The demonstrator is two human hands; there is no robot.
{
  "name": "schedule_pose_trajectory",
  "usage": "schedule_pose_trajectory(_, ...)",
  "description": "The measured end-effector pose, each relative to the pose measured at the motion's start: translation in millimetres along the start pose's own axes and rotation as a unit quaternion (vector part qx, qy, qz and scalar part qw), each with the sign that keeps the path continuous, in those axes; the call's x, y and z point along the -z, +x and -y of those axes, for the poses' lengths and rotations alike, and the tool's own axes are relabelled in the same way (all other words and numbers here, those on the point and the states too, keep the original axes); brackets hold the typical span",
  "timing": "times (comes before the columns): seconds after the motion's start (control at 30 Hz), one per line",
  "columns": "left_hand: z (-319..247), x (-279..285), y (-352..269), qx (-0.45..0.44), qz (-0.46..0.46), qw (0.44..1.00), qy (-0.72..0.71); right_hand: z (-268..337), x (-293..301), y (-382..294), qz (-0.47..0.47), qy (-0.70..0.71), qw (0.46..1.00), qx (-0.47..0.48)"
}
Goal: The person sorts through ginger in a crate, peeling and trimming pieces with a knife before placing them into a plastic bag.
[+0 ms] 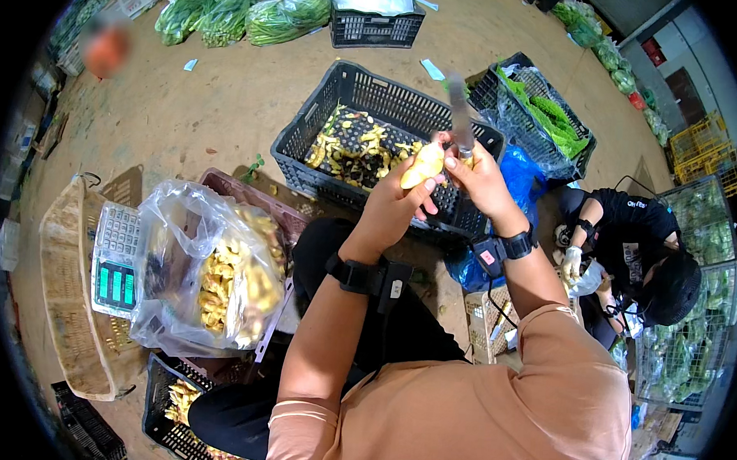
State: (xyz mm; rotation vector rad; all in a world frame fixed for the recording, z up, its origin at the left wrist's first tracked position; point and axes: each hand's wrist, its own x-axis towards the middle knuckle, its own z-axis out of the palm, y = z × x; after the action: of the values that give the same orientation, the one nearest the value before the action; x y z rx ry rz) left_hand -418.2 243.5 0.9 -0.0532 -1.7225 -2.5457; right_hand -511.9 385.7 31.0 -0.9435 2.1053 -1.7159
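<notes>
My left hand (401, 197) grips a pale yellow piece of ginger root (425, 164) above the near right part of a black plastic crate (322, 160). Beside it, my right hand (479, 173) holds a knife (461, 120) by its handle, the blade pointing up and away and blurred. The right fingertips are close to the ginger; whether they touch it I cannot tell. Ginger pieces and trimmings (372, 141) are scattered over the crate's perforated floor. To my left, a clear plastic bag (183, 240) full of ginger rests by a digital scale (116, 256).
A second black crate (151, 399) with ginger stands by my left leg. Beyond the work crate, a lined crate holds leafy greens (546, 114). A gloved co-worker (632, 254) crouches at right. A long tan basket (70, 291) lies far left; bagged vegetables (288, 17) lie ahead.
</notes>
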Motion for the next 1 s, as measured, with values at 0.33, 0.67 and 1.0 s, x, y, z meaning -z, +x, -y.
schedule_pose_trajectory(0.33, -2.8, -4.2, 0.0, -0.024, -0.094, 0.995, 0.014, 16.2, -13.6, -10.2, -0.018, -0.487, 0.85, 0.199)
schedule_pose_trajectory(0.67, 4.8, -0.8, 4.3, -0.035, -0.138, 0.988, 0.059, 6.2, -15.2, -2.6, -0.041, -0.505, 0.837, 0.205)
schedule_pose_trajectory(1.0, 0.0, 1.1, 3.6, -0.033, -0.135, 0.988, -0.061, -22.0, 9.8, -7.2, -0.107, -0.407, 0.907, -0.02)
